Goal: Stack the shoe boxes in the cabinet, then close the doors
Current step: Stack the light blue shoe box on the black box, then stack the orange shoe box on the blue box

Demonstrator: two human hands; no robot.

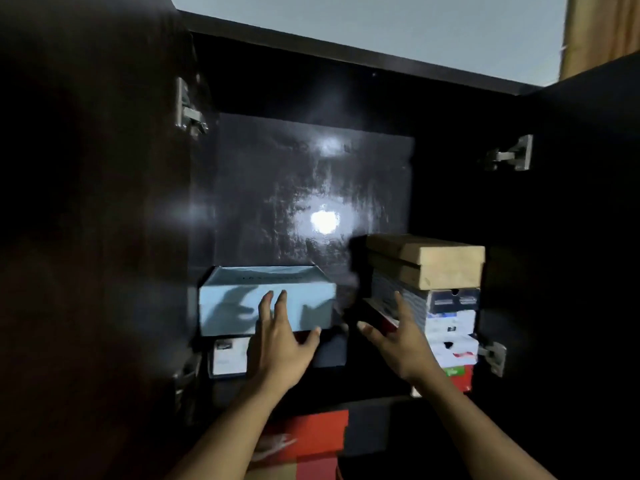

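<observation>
In the cabinet (311, 168) the light-blue shoe box (225, 306) tops the L stack, long side twd me, straight ahead of my left hand (280, 344), the nearer one: fingers straight at its front face, contact unclear; right hand (398, 337) spread, empty, beside the R stack (450, 317).

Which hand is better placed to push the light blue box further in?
Left. The left hand is open directly before the light blue box, fingers across its front face; the right hand hovers beside the right stack.
</observation>
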